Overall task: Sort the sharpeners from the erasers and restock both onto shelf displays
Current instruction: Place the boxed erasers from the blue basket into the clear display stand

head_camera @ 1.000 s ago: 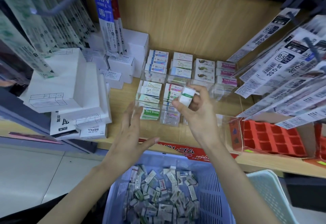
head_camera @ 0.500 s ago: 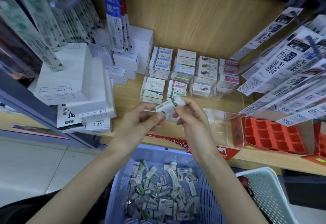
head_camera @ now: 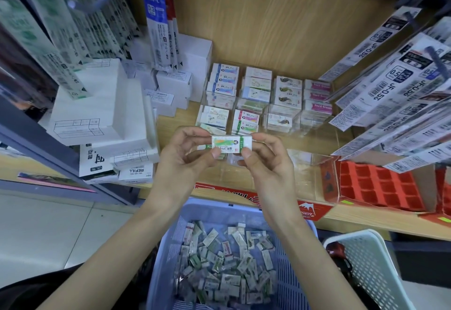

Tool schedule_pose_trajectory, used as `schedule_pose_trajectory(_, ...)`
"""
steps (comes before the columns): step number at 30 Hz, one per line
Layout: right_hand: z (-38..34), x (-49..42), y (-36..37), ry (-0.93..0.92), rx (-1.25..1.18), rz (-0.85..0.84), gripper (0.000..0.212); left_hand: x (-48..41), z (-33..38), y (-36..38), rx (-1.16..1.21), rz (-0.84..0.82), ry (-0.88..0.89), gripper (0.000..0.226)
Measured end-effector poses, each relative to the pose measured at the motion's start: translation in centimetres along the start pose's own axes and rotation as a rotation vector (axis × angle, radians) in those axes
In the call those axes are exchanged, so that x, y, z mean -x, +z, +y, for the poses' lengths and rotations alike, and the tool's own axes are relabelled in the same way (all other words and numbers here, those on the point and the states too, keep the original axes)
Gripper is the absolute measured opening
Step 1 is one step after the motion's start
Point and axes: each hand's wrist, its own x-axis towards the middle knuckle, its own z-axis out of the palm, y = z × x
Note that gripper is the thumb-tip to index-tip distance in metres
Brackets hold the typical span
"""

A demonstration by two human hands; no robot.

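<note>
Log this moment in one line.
step: eraser check | eraser: held level over shelf front | left hand: pinches its left end | right hand: pinches its right end | basket: loose stock below hands

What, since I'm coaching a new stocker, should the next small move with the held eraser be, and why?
Probably carry the eraser forward onto the green-labelled stack: the left hand and right hand pinch its ends, label up, just short of that similar-looking stack.
</note>
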Motion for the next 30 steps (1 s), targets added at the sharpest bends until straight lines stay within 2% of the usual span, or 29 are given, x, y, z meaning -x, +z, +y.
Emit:
schedule_pose_trajectory(2, 0.1, 0.0, 0.1, 0.04, -0.042, 0.043, 0.022, 0.1, 0.0, 0.1, -0.017, -0.003, -0.024, 0.028)
schedule_pose_trajectory(5, 0.3, 0.0, 0.2, 0.084, -0.075, 0.076, 0.024, 0.2, -0.2, 0.1, -0.121, -0.04, -0.085, 0.015)
schedule_pose_trajectory(9, 0.5, 0.1, 0.2, 0.113, 0.031, 0.069, 0.024, 0.4, -0.8, 0.0, -0.235, -0.2, -0.277, 0.018)
schedule_pose_trajectory(11, 0.3, 0.4, 0.0, 0.087, 0.086, 0.089, 0.02, 0.5, -1.0, 0.1, -0.184, -0.212, -0.317, 0.019)
schedule_pose_trajectory(13, 0.0, 0.8, 0.1, 0.046, 0.166, 0.052, 0.013, 0.4, -0.9, 0.3, -0.097, -0.177, -0.307, 0.023)
schedule_pose_trajectory(16, -0.4, 1.1, 0.3, 0.044, 0.206, -0.029, 0.01, 0.0, -0.8, 0.5, -0.161, -0.153, -0.184, 0.023)
schedule_pose_trajectory(20, -1.1, -0.2, -0.1, 0.013, 0.275, -0.07, 0.018, -0.5, -0.3, 0.8, -0.193, -0.258, -0.133, 0.034)
schedule_pose_trajectory(23, -1.5, -2.0, -1.1, -0.087, 0.464, -0.05, 0.022, -0.7, -0.1, 0.3, -0.322, -0.295, -0.081, 0.036)
schedule_pose_trajectory(25, -1.4, -4.2, -2.2, -0.165, 0.705, 0.045, 0.021, -1.1, -0.6, -0.6, -0.671, -0.122, 0.077, 0.034)
schedule_pose_trajectory(27, -1.1, -6.7, -3.0, -0.223, 0.997, 0.097, 0.03, -1.5, -1.5, -1.5, -0.898, 0.019, 0.178, 0.056)
schedule_pose_trajectory(30, -0.3, -9.4, -2.7, -0.267, 1.157, 0.026, 0.026, -1.3, -3.3, -2.1, -0.909, -0.02, -0.008, 0.091)
